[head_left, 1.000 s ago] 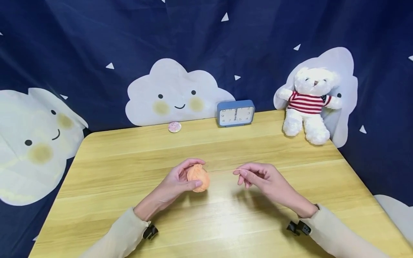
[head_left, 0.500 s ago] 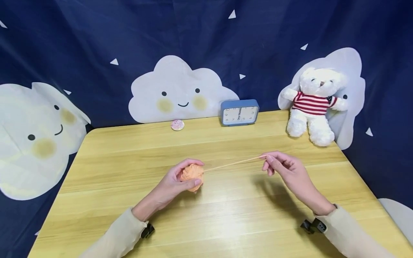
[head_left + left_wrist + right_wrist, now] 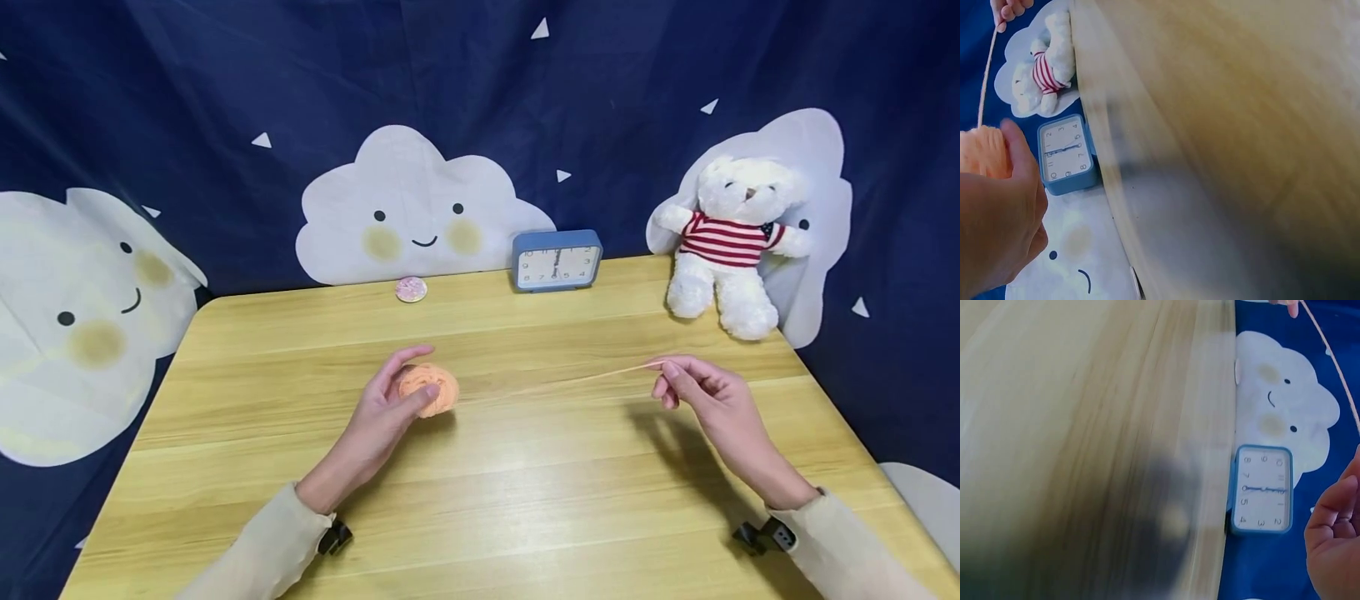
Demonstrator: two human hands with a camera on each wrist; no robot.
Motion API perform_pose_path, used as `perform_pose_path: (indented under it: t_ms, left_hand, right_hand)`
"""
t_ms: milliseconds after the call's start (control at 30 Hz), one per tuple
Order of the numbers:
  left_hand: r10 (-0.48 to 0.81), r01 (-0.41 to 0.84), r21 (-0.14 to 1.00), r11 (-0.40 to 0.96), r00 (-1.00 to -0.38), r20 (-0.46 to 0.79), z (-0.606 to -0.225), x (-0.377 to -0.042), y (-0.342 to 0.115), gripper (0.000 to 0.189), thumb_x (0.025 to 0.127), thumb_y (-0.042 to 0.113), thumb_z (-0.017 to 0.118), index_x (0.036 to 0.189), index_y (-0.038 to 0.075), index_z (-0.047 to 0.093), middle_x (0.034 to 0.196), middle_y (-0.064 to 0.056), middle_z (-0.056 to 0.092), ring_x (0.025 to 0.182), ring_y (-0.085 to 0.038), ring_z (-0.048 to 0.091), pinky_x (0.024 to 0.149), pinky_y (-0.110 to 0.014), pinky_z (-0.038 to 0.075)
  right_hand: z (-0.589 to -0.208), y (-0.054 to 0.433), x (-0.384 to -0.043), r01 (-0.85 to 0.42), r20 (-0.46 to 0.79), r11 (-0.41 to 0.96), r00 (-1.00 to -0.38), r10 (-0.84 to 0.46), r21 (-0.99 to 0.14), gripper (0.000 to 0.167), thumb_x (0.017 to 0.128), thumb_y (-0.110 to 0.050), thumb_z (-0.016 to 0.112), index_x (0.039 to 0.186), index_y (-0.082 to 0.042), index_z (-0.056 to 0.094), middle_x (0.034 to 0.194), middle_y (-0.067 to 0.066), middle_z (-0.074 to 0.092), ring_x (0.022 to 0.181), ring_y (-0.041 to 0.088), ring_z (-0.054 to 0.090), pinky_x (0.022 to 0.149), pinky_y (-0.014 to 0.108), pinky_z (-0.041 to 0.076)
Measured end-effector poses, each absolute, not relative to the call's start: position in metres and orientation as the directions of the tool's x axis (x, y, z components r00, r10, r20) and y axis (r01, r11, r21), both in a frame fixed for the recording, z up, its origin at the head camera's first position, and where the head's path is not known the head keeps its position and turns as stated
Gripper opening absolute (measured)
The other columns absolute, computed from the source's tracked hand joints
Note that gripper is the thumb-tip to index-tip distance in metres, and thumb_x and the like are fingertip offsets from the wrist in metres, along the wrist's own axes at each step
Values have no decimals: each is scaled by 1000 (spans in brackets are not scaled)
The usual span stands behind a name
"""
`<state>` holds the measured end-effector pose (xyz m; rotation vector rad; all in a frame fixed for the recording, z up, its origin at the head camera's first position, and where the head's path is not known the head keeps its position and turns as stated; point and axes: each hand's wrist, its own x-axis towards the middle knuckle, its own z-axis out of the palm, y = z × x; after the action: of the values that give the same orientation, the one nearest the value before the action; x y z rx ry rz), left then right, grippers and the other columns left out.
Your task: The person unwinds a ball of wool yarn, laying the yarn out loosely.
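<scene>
A peach-orange ball of yarn [image 3: 441,385] is gripped by my left hand [image 3: 378,421], thumb across its near side and fingers behind it. From the ball a thin strand of yarn [image 3: 600,375] runs across to the right. My right hand [image 3: 716,404] pinches that strand between thumb and forefinger, the other fingers curled. In the left wrist view the ball [image 3: 985,150] shows at the left edge, with the strand [image 3: 986,81] stretched straight up from it. The right wrist view catches the strand [image 3: 1335,362] above my right hand [image 3: 1338,537].
A blue desk clock [image 3: 557,261] stands at the back of the wooden table [image 3: 525,508]. Left of it lies a small round pink disc [image 3: 411,289]. A white teddy bear [image 3: 731,242] in a striped shirt sits at the back right corner, against a dark blue cloud-patterned curtain [image 3: 615,100].
My right hand has moved right, drawing the strand out longer. The ball has turned in my left hand, which has shifted slightly left and back.
</scene>
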<state>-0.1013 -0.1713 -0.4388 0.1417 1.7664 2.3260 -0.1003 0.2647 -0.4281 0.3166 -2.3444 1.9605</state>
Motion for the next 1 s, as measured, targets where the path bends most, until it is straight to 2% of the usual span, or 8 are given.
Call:
perform_pose_path:
  t_ms: [133,200,267,400,567,667,833,1000]
  left_hand:
    - [249,-111,960,-256,-967,-46,-438,-102,-174,58,104,-4,68,158,3,47,128,-15,54,103,-19,64,80,-41,67]
    - [259,-106,959,-261,-965,-36,-437,-102,-175,55,104,-5,66,156,-1,48,129,-16,54,104,-20,64,79,-43,67]
    - [251,-101,962,-254,-967,-35,-437,-102,-175,50,103,-6,66,151,-6,51,132,-17,56,106,-18,65,81,-36,65]
    - [222,-114,968,-222,-973,-64,-434,-103,-175,47,98,-10,70,142,-12,54,135,-18,60,113,-20,64,95,-26,58]
    - [131,-142,986,-90,-983,-129,-430,-103,-175,55,89,-10,81,136,-3,52,131,-15,60,113,-21,62,95,-26,58]
    - [46,-151,985,-88,-988,-148,-428,-102,-174,51,91,-8,81,132,-2,50,125,-14,62,107,-20,66,90,-30,62]
    - [-63,-118,984,-134,-990,-127,-428,-104,-176,51,99,-6,73,145,1,52,122,-7,64,105,-13,66,86,-24,60]
    - [-63,-108,988,-111,-991,-116,-429,-107,-180,53,106,2,70,156,8,52,131,-7,62,111,-11,63,89,-20,57]
  right_hand:
    - [-429,273,-103,-183,173,183,-983,-68,-966,29,116,-14,57,123,10,72,87,8,72,77,16,64,75,22,54]
    - [-430,278,-104,-173,167,177,-985,-52,-969,29,115,-14,58,123,11,71,87,7,72,77,17,64,76,22,55]
    - [-431,282,-106,-167,160,164,-986,-56,-972,28,115,-13,58,121,10,72,88,7,72,78,17,65,75,22,56]
    - [-434,287,-110,-143,127,177,-987,-98,-974,23,114,-11,59,118,5,76,93,8,76,81,13,67,75,22,58]
    - [-439,292,-115,-125,78,274,-982,-174,-954,26,114,-9,59,126,11,71,99,10,78,84,12,71,77,22,61]
    - [-442,296,-119,-149,77,329,-972,-222,-933,25,114,-4,57,125,16,67,101,15,79,86,13,74,78,24,62]
    - [-448,300,-127,-224,92,418,-945,-313,-881,10,109,8,59,114,12,67,99,18,79,87,15,77,79,28,64]
    - [-448,307,-137,-406,176,614,-899,-401,-677,13,103,3,72,112,-5,76,98,-2,81,88,10,77,82,14,56]
